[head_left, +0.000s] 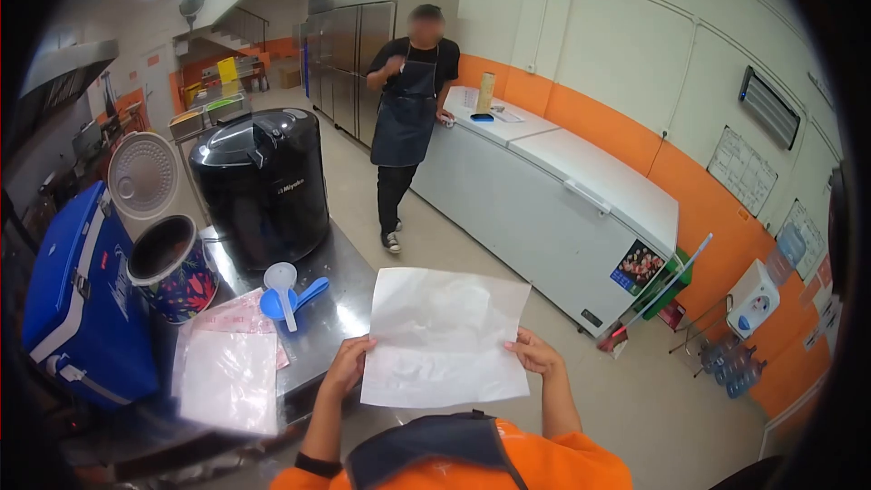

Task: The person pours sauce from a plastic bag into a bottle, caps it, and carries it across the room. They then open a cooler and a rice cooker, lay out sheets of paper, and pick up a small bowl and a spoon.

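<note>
A creased white paper sheet (445, 336) is spread out in front of my body, over the floor beside the steel table. My left hand (349, 363) pinches its left edge, and my right hand (535, 352) pinches its right edge. To the left, on the table (349, 295), lie a white spoon (283, 290) and a blue spoon (313, 290), one across the other. A stack of white sheets or bags (231, 377) with red print rests near the table's front edge.
A black rice cooker (259, 191), an open floral pot (172, 272) and a blue cooler box (86, 299) stand at the left. A person in an apron (404, 113) leans on a long white chest freezer (535, 209). A water dispenser (753, 299) is at the right.
</note>
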Tool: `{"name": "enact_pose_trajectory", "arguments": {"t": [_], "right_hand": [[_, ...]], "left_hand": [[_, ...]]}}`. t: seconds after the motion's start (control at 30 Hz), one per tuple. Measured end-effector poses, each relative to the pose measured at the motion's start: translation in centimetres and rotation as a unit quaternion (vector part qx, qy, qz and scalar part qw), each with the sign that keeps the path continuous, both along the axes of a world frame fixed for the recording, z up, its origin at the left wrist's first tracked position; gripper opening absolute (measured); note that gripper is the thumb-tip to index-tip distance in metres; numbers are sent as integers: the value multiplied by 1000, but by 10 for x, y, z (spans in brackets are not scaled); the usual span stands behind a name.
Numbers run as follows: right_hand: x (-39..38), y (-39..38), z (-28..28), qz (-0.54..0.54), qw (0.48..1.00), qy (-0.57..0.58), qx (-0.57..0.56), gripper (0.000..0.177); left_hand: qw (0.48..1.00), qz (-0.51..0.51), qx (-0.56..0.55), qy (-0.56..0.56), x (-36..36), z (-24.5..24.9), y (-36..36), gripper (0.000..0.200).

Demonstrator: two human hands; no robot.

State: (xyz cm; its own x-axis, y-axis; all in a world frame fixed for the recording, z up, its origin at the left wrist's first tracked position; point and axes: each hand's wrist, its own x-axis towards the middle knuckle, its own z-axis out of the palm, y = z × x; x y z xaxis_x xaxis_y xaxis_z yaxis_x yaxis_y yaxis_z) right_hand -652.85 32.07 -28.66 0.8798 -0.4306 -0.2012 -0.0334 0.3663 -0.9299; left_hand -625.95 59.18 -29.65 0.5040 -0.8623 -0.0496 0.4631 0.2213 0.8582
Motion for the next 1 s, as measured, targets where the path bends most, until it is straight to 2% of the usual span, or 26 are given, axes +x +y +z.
{"name": "enact_pose_trajectory", "arguments": {"t": [0.03, 0.1, 0.13, 0.17, 0.2, 0.23, 0.27, 0.3, 0.33, 0.4, 0.43, 0.47, 0.5, 0.6, 0.63, 0.67, 0.7, 0.73, 0.77, 0.83, 0.87, 0.93, 0.97, 1.0], "right_hand": [[5, 17, 32, -11, 997, 40, 60, 50], [25, 6, 19, 3, 999, 1, 52, 47], [29, 11, 20, 10, 998, -18, 53, 43], [31, 9, 23, 7, 997, -1, 73, 43], [42, 10, 51, 24, 984, 178, 16, 38], [41, 17, 52, 57, 933, 353, -37, 33], [25, 31, 17, 69, 928, 366, -19, 33], [32, 19, -13, 61, 974, 218, -21, 30], [48, 12, -12, 57, 996, 65, -18, 27], [40, 26, -38, 58, 994, 67, 56, 31], [36, 29, -59, 105, 984, 43, 136, 33], [53, 14, -59, 154, 971, -7, 183, 35], [59, 21, -62, 127, 971, -42, 200, 38], [72, 37, -76, 109, 956, -93, 257, 38], [75, 40, -77, 70, 957, -50, 275, 40], [76, 37, -88, 75, 957, -46, 276, 40], [81, 31, -105, 133, 913, -130, 364, 40], [86, 29, -109, 188, 849, -208, 447, 41], [86, 28, -112, 194, 848, -199, 451, 41], [95, 36, -90, 91, 931, -83, 345, 42], [100, 36, -86, 107, 928, -62, 352, 42], [105, 34, -85, 97, 935, -80, 332, 41], [106, 33, -91, 96, 938, -84, 322, 40], [111, 32, -98, 96, 941, -90, 313, 38]], "left_hand": [[1000, 6, 14, -19, 0, -6, 1, 28], [997, 16, 39, -64, 13, -7, -5, 26], [997, 15, 44, -63, 21, -3, -7, 26], [997, -3, 75, -2, 24, -5, 1, 27], [991, -19, 115, 69, 21, -10, 12, 28], [990, -28, 124, 63, 20, -7, 16, 32], [984, -7, 141, 108, 16, 1, 22, 32], [982, 40, 120, 139, 20, -22, 23, 31], [976, 83, 100, 172, 16, -24, 21, 30], [973, 92, 50, 207, 19, -55, 36, 36], [961, 123, 32, 247, 9, -77, 53, 37], [954, 150, -16, 261, 21, -69, 41, 39], [957, 148, -29, 249, 31, -56, 36, 39], [939, 127, -89, 306, 24, -19, 61, 34], [943, 252, -24, 215, 24, -14, 65, 31], [920, 371, 44, 118, 25, -13, 71, 27], [866, 473, 134, -92, 31, -25, 79, 25], [755, 544, 221, -293, 35, -34, 90, 22], [626, 560, 324, -435, 36, -41, 106, 20], [534, 519, 441, -501, 37, -38, 122, 39], [496, 490, 490, -523, 38, -38, 131, 48], [529, 483, 480, -506, 58, -82, 158, 65], [563, 463, 473, -495, 64, -90, 168, 63], [562, 493, 443, -495, 66, -100, 174, 61]]}}
